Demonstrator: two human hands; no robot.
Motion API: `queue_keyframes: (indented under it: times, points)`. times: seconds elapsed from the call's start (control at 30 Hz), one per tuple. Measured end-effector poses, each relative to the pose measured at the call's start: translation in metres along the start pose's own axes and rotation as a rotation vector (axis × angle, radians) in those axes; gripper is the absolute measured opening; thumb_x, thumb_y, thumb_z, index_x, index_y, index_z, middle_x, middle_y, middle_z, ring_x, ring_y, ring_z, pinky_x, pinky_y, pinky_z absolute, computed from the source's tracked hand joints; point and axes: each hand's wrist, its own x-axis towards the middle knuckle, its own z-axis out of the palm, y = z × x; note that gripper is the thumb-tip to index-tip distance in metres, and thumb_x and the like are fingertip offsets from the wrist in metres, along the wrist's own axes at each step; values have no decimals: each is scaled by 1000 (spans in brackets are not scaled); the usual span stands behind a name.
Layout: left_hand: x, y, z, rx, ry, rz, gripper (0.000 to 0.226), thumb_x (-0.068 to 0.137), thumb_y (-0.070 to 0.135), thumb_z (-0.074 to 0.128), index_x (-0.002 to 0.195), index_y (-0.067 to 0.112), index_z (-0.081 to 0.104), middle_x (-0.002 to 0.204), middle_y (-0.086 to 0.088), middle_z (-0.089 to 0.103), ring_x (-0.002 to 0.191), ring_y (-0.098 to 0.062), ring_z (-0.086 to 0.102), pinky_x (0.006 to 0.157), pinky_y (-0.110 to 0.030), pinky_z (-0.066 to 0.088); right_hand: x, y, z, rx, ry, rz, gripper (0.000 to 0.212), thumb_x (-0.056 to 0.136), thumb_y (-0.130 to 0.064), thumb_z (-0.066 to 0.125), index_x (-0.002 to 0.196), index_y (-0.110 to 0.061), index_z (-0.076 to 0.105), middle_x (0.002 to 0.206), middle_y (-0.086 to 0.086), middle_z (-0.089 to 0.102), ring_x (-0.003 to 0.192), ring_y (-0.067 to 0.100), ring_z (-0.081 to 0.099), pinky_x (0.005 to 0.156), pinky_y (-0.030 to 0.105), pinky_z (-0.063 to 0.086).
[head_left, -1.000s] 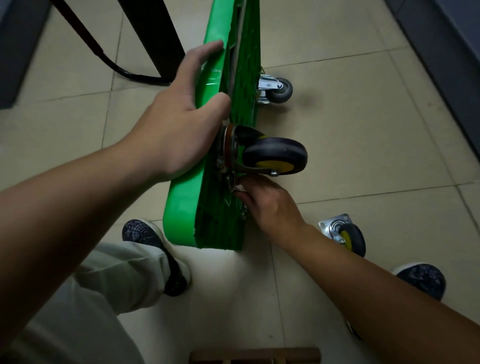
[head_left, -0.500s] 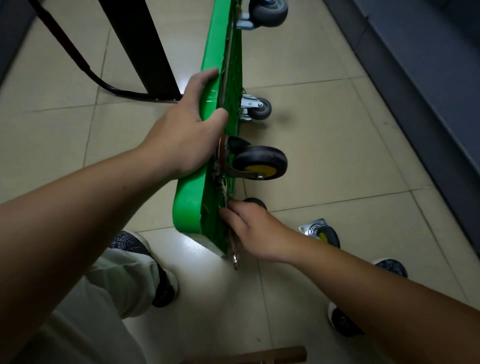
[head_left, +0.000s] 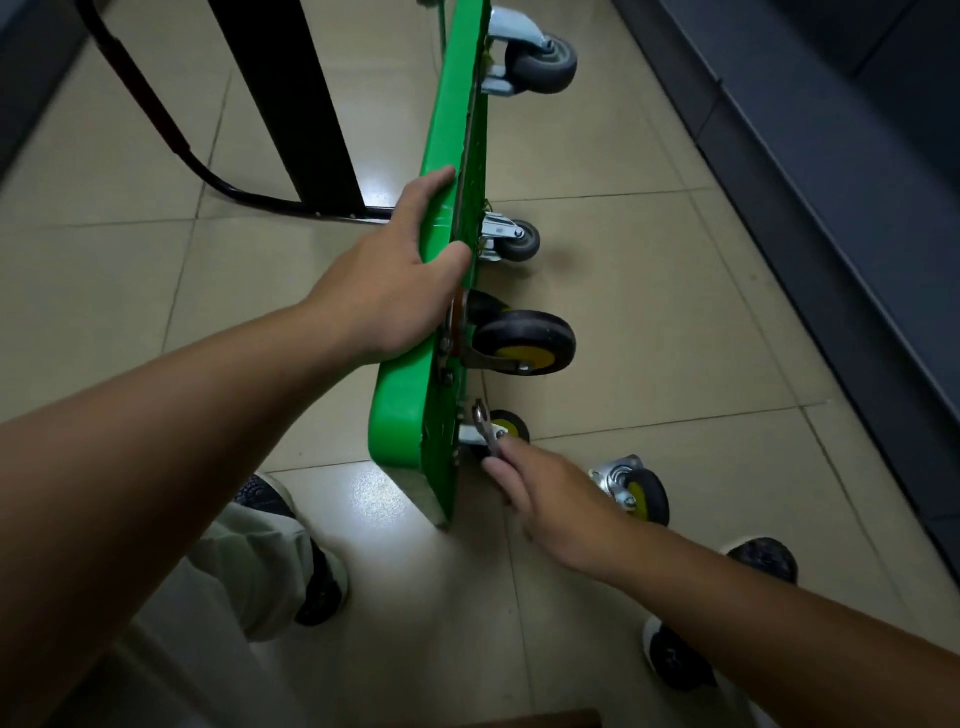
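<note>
A green cart platform (head_left: 410, 415) stands on its long edge on the tiled floor, its underside facing right. My left hand (head_left: 384, 291) grips its upper edge, thumb on the wheel side. A black caster with a yellow hub (head_left: 524, 343) is bolted near that hand. Lower down, a smaller yellow-hubbed caster (head_left: 511, 426) sits at the platform's near corner. My right hand (head_left: 545, 499) holds a small metal wrench (head_left: 485, 428) whose head points up at that caster's mounting plate.
A loose caster with a metal plate (head_left: 634, 491) lies on the floor by my right wrist. Two grey casters (head_left: 543, 65) (head_left: 517, 241) are mounted farther along. A black cart handle frame (head_left: 291, 104) lies at left. A dark cabinet (head_left: 831, 182) runs along the right. My shoes (head_left: 317, 582) flank the platform.
My right hand has drawn back from the platform's underside and now shows the wrench pointing up at the lower caster. The view has pulled back, revealing the far grey caster.
</note>
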Motion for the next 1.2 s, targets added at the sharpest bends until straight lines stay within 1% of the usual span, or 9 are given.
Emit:
queue_keyframes:
  times: [0.1, 0.23, 0.4, 0.53, 0.63, 0.83, 0.97, 1.1, 1.2]
  points:
    - [1, 1, 2, 13, 6, -3, 62, 100, 37, 46, 154, 49, 17, 110, -5, 61, 84, -22, 63, 83, -43, 53, 20, 24, 6, -239, 165, -175, 36, 103, -41, 41, 103, -9, 58, 94, 8, 62, 83, 28, 60, 70, 44, 49]
    - [1, 2, 2, -2, 4, -6, 63, 93, 44, 44, 151, 53, 19, 108, -4, 65, 85, -26, 65, 84, -48, 55, 55, 33, 11, -265, 303, -290, 27, 100, -34, 45, 102, -13, 60, 89, 9, 63, 80, 26, 59, 67, 34, 42]
    - [1, -1, 2, -21, 15, 7, 60, 99, 35, 46, 150, 54, 22, 99, 7, 64, 74, -22, 65, 75, -48, 57, 80, 38, 18, -214, 371, -437, 10, 96, -20, 58, 102, -12, 59, 89, 13, 65, 78, 27, 58, 65, 21, 28]
    - [1, 0, 4, -28, 19, 5, 63, 93, 40, 44, 150, 55, 23, 101, 7, 64, 72, -21, 63, 73, -49, 57, 97, 34, 18, -170, 433, -563, 23, 95, -24, 51, 115, -15, 57, 96, 19, 69, 83, 33, 62, 64, 31, 47]
    - [0, -1, 5, -39, 25, 0, 64, 90, 42, 44, 149, 56, 24, 101, 8, 63, 73, -21, 63, 74, -52, 57, 104, 29, 18, -181, 474, -616, 30, 93, -24, 47, 122, -18, 49, 94, 21, 71, 75, 37, 66, 59, 33, 52]
    - [2, -5, 5, -32, 54, 19, 60, 99, 33, 48, 150, 54, 26, 100, 22, 58, 64, -2, 60, 72, -41, 56, 98, 30, 18, -90, 238, -490, 14, 97, -40, 39, 107, -31, 43, 94, 15, 67, 81, 34, 65, 66, 37, 51]
    - [0, -1, 6, -42, 51, 4, 60, 98, 34, 46, 149, 55, 25, 101, 18, 58, 71, -13, 61, 75, -46, 56, 78, 20, 11, -22, 51, -307, 19, 102, -45, 37, 101, -29, 48, 85, -3, 54, 74, 18, 53, 68, 35, 47]
    - [-2, 3, 6, -34, 42, -13, 59, 100, 33, 46, 149, 56, 24, 106, 12, 60, 81, -21, 64, 81, -48, 57, 51, -3, 1, 61, -156, -126, 22, 109, -34, 38, 97, -21, 51, 85, 5, 60, 75, 19, 59, 72, 36, 49]
    - [-2, 4, 6, -13, 47, -24, 59, 99, 34, 46, 149, 55, 23, 115, 1, 60, 89, -25, 65, 88, -49, 55, 33, -30, -9, 335, -332, 74, 35, 109, -39, 32, 87, -19, 50, 78, 14, 65, 64, 20, 69, 61, 32, 55]
